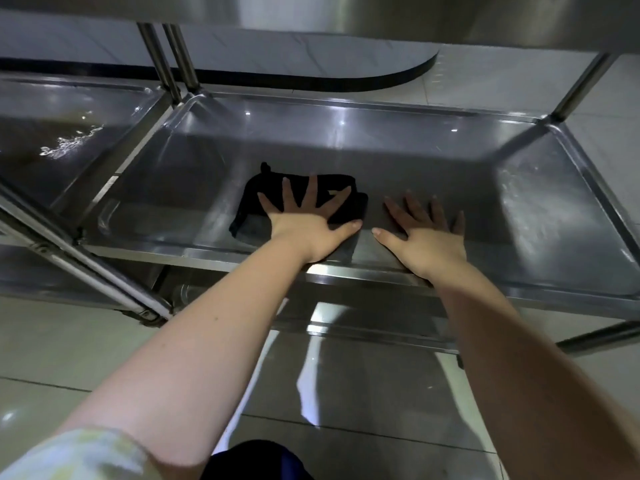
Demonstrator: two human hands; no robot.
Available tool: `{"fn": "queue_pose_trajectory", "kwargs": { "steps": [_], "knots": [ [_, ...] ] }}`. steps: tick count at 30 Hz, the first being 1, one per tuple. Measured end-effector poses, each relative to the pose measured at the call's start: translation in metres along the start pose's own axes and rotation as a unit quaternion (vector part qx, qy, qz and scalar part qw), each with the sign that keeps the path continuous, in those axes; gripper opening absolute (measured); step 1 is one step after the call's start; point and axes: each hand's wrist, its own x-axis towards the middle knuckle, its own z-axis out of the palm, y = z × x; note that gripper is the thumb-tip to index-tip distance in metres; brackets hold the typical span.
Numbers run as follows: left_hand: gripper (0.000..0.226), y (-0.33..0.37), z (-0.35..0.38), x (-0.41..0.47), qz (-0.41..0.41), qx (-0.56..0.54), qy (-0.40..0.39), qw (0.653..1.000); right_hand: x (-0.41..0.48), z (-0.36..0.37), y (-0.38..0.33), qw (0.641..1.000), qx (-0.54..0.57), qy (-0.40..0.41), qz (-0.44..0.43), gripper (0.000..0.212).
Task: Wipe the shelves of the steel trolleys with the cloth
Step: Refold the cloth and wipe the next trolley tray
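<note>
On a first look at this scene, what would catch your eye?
The left hand presses a dark crumpled cloth flat on the shiny steel trolley shelf, mid-picture; the right hand lies spread on bare steel beside it. A wet patch glints on the neighbouring shelf, far left.

The middle of the black cloth (251, 202) is covered by the spread left hand (304, 226). The fingertips of the right hand (429, 240) are lost in shadow on the shelf (346, 105), whose near right corner is cut off by the frame. The neighbouring trolley's shelf (69, 133) is cropped at the left edge, the upper shelf (311, 8) at the top. The lower shelf (346, 375) is partly hidden behind both forearms. A pale sleeve (79, 455) is blurred and cropped at the bottom corner.
</note>
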Motion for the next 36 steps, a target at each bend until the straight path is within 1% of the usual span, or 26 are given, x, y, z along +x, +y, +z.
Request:
{"fn": "queue_pose_trajectory", "kwargs": {
  "steps": [2,3,6,8,10,12,14,16,19,23,26,28,33,36],
  "knots": [
    [0.077,-0.025,0.003,-0.008,0.006,-0.005,0.017,1.000,-0.003,0.001,0.004,1.000,0.002,0.000,-0.003,0.076],
    [0.078,-0.043,0.000,-0.009,-0.004,-0.003,0.021,1.000,-0.003,0.001,0.005,1.000,0.006,0.003,-0.005,0.076],
    [0.078,-0.104,-0.013,-0.008,-0.079,-0.007,-0.003,0.997,-0.004,-0.002,0.002,1.000,0.006,0.005,-0.004,0.075],
    [0.076,-0.127,-0.015,-0.009,-0.104,-0.010,-0.012,0.994,-0.005,-0.001,-0.003,1.000,0.003,-0.001,0.013,0.075],
    [0.076,-0.131,-0.013,-0.009,-0.101,-0.009,-0.003,0.995,0.002,-0.003,-0.021,0.998,0.051,-0.007,0.039,0.072],
    [0.077,-0.126,-0.011,-0.009,-0.094,-0.017,0.007,0.995,0.017,-0.008,-0.051,0.995,0.100,0.002,0.024,0.064],
    [0.078,-0.124,-0.013,-0.009,-0.090,-0.022,0.010,0.996,0.031,-0.010,-0.082,0.997,0.080,0.016,-0.018,0.061],
    [0.077,-0.127,-0.013,-0.010,-0.089,-0.021,0.007,0.996,0.039,-0.006,-0.100,0.998,0.039,0.017,-0.035,0.061],
    [0.078,-0.125,-0.010,-0.018,-0.093,-0.010,0.000,0.996,0.043,0.005,-0.105,1.000,0.001,0.011,-0.028,0.060],
    [0.087,-0.090,-0.002,-0.031,-0.091,-0.010,-0.039,0.995,0.043,0.008,-0.105,1.000,-0.002,0.022,-0.020,0.061],
    [0.082,-0.081,-0.001,-0.034,-0.076,-0.031,-0.029,0.996,0.041,0.009,-0.101,0.999,0.007,0.028,-0.022,0.062],
    [0.080,-0.102,-0.005,-0.034,-0.087,-0.041,-0.020,0.995,0.041,0.007,-0.098,0.999,0.014,0.025,-0.022,0.064],
    [0.082,-0.196,-0.026,-0.043,-0.181,-0.055,-0.038,0.981,0.042,0.005,-0.097,0.999,0.018,0.021,-0.018,0.065],
    [0.081,-0.206,-0.027,-0.047,-0.183,-0.054,-0.040,0.981,0.043,0.006,-0.102,1.000,0.005,0.025,-0.016,0.064]
  ]
}}
